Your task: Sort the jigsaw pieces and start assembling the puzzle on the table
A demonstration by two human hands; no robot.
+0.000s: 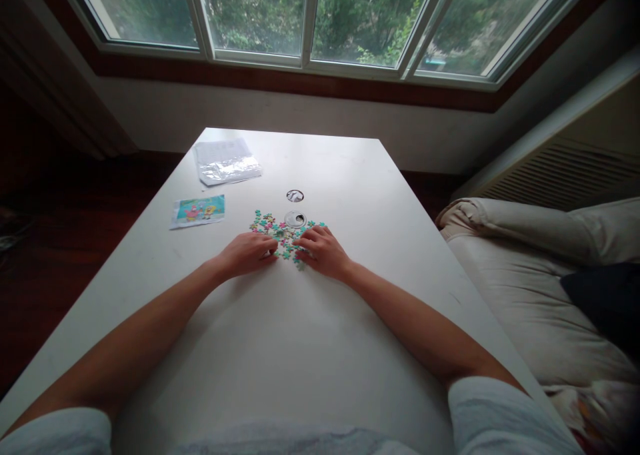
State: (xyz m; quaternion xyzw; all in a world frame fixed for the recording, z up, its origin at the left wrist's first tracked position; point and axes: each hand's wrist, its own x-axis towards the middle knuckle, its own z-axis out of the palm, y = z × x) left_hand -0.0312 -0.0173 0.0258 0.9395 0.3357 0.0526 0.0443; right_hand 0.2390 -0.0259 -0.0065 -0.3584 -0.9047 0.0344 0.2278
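Observation:
A scatter of small teal, pink and yellow puzzle pieces (273, 226) lies on the white table (280, 335). Both hands rest at the near edge of the scatter. My left hand (247, 252) lies palm down, its fingers curled onto the pieces at the left. My right hand (323, 250) lies palm down too, its fingers bent and pressing on pieces at the right. What the fingertips pinch, if anything, is too small to see.
A cartoon picture card (198, 211) lies left of the pieces, a crumpled clear plastic bag (226, 162) beyond it. Two round cable holes (295, 196) sit behind the pieces. A cream sofa (540, 288) stands right of the table, windows ahead.

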